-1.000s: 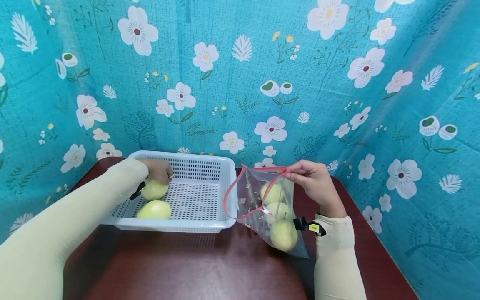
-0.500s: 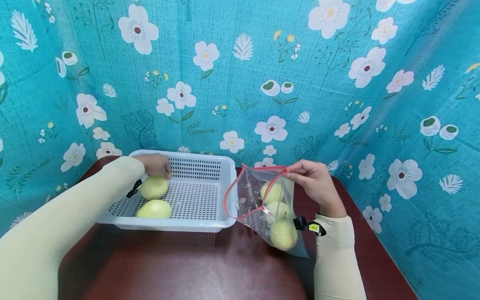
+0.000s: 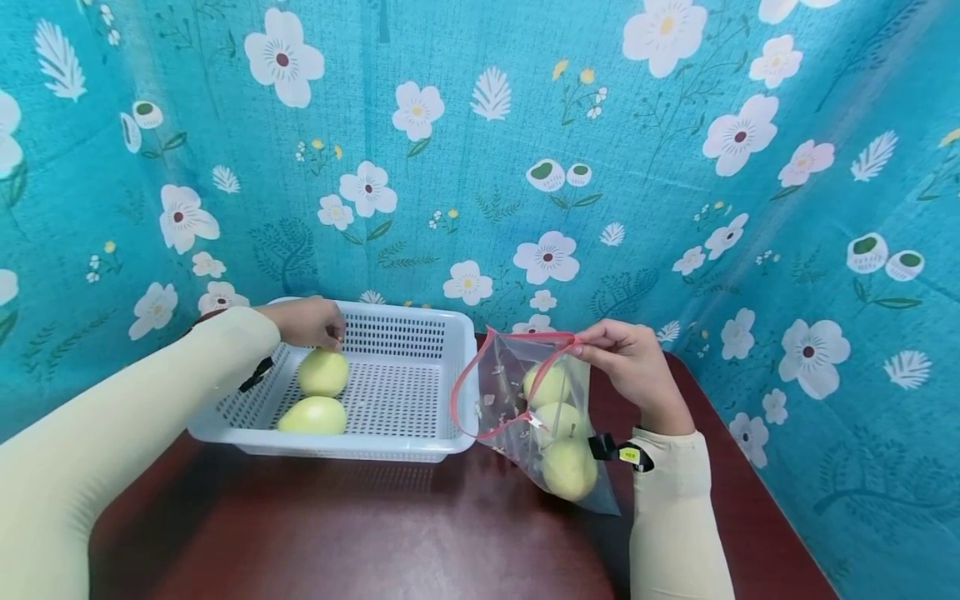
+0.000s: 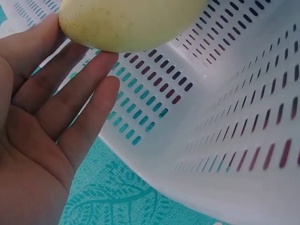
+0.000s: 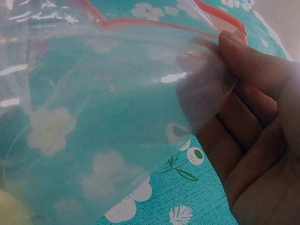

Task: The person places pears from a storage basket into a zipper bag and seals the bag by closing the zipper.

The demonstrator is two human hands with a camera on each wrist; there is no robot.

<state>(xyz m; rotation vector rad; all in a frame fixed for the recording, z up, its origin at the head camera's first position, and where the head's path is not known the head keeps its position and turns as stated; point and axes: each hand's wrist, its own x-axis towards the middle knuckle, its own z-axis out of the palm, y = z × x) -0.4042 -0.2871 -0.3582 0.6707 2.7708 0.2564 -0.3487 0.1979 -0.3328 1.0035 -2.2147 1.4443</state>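
In the head view my left hand (image 3: 313, 322) is over the back left of a white plastic basket (image 3: 442, 442), pinching the top end of a yellow-green pear (image 3: 322, 375). The left wrist view shows its thumb and fingertips against one end of that pear (image 4: 126, 23); the exact grip is partly hidden. A second pear (image 3: 313, 415) lies in front of it in the basket. My right hand (image 3: 626, 362) pinches the red-edged rim of a clear zip bag (image 3: 502, 392) between thumb and fingers. Several pears (image 3: 570, 468) sit inside this bag, whose mouth gapes toward the basket.
Basket and bag stand side by side on a dark red-brown table (image 3: 375, 533). A blue flowered curtain (image 3: 450, 167) rises close behind them and along the right side. The bag's white zip slider (image 3: 534, 420) hangs at the front of its mouth.
My left hand has shifted its hold to the pear's top, and the pear has moved slightly right and tipped more upright. The right hand and the bag have hardly moved.
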